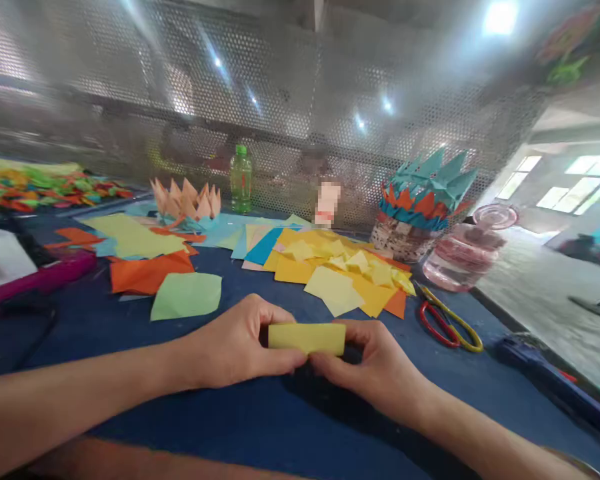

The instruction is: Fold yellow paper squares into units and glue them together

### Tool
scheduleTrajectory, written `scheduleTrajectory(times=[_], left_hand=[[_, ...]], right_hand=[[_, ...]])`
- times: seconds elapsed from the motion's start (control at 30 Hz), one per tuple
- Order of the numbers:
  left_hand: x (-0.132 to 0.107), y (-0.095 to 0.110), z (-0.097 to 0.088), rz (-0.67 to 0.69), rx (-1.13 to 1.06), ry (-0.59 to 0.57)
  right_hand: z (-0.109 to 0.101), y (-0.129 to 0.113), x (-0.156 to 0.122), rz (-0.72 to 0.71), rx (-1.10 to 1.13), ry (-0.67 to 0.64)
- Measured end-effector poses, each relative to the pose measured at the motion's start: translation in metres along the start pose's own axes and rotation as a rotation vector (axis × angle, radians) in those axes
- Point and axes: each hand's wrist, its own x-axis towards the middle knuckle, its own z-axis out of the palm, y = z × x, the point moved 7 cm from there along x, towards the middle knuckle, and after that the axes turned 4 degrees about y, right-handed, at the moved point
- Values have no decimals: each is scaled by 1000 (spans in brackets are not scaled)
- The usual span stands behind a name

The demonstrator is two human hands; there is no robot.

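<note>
A yellow piece of paper (307,337), folded into a narrow strip, is held level above the dark blue table (260,427). My left hand (245,347) pinches its left part, thumb along the lower edge. At the right end my right hand (367,357) grips it the same way, and the two thumb tips nearly meet at the middle. Fingers behind the strip are partly hidden. Just beyond my hands lie a pale yellow sheet (334,291) and a light green sheet (187,295). Several small folded yellow pieces (357,261) rest on the yellow-orange sheets (293,270).
Red-and-yellow-handled scissors (450,323) lie right, near a dark blue tool (555,373). Behind stand a pink-tinted jar (463,257), a teal-and-orange paper piece (425,193), a peach paper flower (186,202) and a green-capped bottle (241,179). A magenta object (45,277) lies left.
</note>
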Motion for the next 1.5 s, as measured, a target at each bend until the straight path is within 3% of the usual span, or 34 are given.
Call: scheduleTrajectory(times=[0.57, 0.8, 1.1, 1.33, 1.5], left_hand=[[10, -16, -13, -65, 51, 47], [10, -14, -18, -58, 42, 57], [11, -16, -16, -71, 24, 38], [11, -14, -22, -62, 27, 81], [11, -16, -15, -42, 37, 39]], right_hand=[[-20, -2, 8, -111, -188, 73], [-29, -1, 10, -124, -207, 83], [-25, -2, 10, -113, -211, 46], [-40, -3, 11, -138, -223, 106], [-27, -11, 5, -179, -202, 57]])
